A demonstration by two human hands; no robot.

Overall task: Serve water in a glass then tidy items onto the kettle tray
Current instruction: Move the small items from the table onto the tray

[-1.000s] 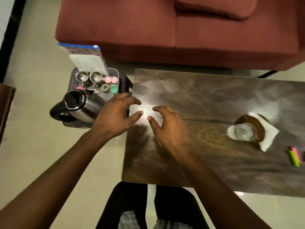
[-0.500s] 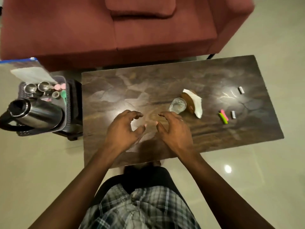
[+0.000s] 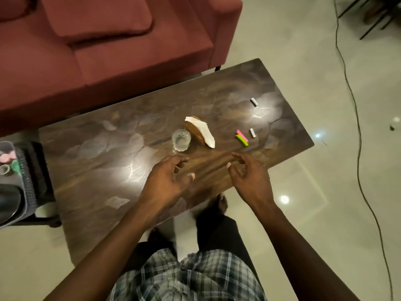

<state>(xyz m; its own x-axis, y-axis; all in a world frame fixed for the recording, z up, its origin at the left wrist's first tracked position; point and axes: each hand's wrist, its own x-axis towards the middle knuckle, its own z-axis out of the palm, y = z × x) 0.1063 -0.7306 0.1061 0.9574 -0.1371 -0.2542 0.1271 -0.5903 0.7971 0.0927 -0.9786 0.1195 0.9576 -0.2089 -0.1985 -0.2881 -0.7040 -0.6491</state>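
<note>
Head view, sole camera: worn high, facing forward and steeply down over table [image 3: 108,148]; hands [image 3: 167,181] near, sofa [image 3: 108,61] beyond, tray [image 3: 26,181] cropped at left, contents possibly blurred.

A home living room — a dark red upholstered sofa [image 3: 104,51] with a loose cushion [image 3: 97,16] stands along the far side of a low, glossy wood-grain bench [image 3: 108,153], the sort used as a coffee table. The floor [image 3: 282,51] is pale polished tile reflecting ceiling lights, and a thin cable [image 3: 355,131] trails across it — plainly domestic.
</note>
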